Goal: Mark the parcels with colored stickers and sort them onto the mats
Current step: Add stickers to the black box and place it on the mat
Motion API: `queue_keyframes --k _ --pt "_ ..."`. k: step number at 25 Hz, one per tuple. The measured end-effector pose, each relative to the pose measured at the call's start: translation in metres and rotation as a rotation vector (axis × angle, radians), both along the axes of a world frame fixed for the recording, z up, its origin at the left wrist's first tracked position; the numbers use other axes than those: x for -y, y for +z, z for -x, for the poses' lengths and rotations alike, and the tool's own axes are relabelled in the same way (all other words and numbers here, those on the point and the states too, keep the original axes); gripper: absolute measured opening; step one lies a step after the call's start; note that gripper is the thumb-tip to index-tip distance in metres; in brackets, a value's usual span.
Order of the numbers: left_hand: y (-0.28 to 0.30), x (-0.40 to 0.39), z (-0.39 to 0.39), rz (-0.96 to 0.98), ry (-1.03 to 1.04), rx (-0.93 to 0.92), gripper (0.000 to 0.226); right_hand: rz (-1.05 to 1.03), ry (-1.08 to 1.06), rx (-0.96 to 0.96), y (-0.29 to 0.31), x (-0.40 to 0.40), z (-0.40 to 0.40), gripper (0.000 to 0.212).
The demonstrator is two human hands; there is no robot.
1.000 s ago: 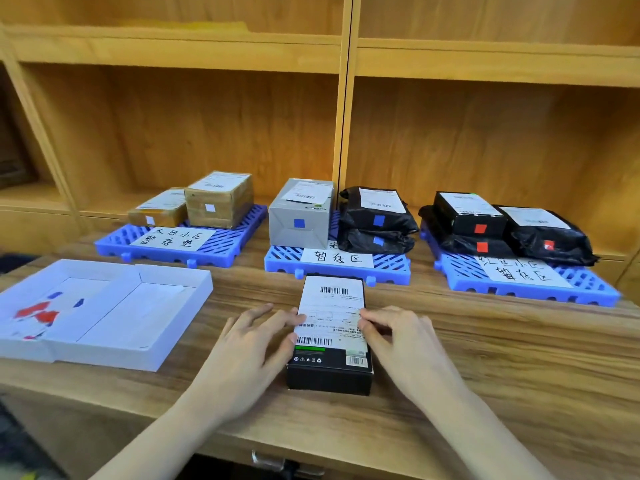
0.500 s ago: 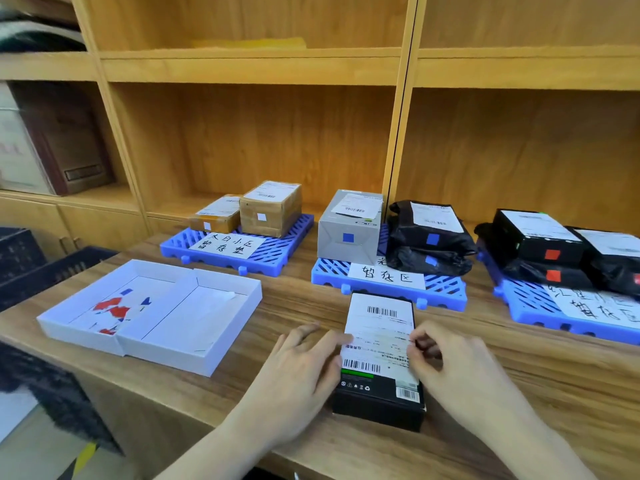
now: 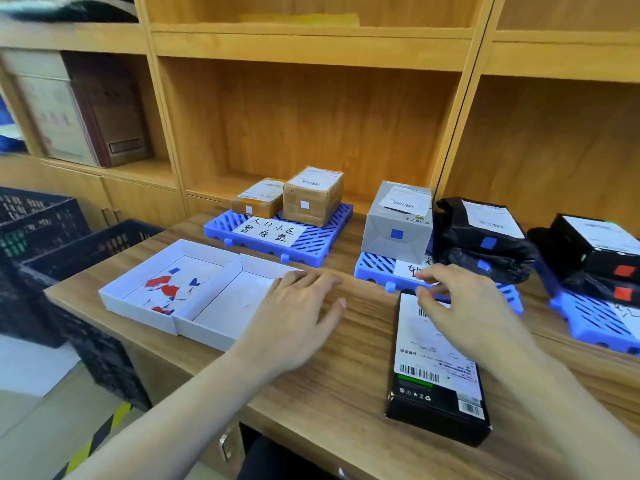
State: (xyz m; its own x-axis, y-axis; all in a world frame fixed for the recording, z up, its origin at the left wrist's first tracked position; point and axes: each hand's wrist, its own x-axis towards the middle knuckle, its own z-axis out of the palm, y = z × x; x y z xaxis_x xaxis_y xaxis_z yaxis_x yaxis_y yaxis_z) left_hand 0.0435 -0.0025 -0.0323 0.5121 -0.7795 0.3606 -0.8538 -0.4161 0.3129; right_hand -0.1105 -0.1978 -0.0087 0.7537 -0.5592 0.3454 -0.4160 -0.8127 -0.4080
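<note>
Left hand: the left hand point(image 3: 298, 317) has come off the black parcel and now hovers low over the wooden table point(image 3: 346, 403), fingers straight and loosely spread, holding nothing, fingertips at the near right corner of the white tray.
Right hand: the right hand point(image 3: 460, 306) stays over the far end of the parcel, fingers bent, thumb and forefinger drawn close together; whether they pinch anything I cannot tell.
Black parcel: the black parcel point(image 3: 438, 372) lies flat on the table, white shipping label up, far end just short of the middle mat; no coloured sticker shows on it.
White tray: the white tray point(image 3: 194, 327) has two compartments; red and blue stickers point(image 3: 166, 287) lie in the left one, the right one looks bare.
What changed: half a second ago both hands framed the parcel; now the left has swung toward the tray, and the view has turned left with it.
Meaning: a sticker pick looks to be the step in hand; marking and sorting of this parcel remain.
Left mat: the left mat point(image 3: 318, 237) carries two brown boxes with white stickers.
Middle mat: the middle mat point(image 3: 374, 268) carries a grey box and black bags, blue-marked.
Right mat: the right mat point(image 3: 588, 320) carries black parcels, red-marked.
</note>
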Motion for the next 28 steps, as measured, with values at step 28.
queue_keyframes --k 28 --pt "0.003 -0.165 -0.177 0.02 0.482 -0.223 0.037 0.176 0.472 -0.259 0.008 -0.137 -0.305 0.014"
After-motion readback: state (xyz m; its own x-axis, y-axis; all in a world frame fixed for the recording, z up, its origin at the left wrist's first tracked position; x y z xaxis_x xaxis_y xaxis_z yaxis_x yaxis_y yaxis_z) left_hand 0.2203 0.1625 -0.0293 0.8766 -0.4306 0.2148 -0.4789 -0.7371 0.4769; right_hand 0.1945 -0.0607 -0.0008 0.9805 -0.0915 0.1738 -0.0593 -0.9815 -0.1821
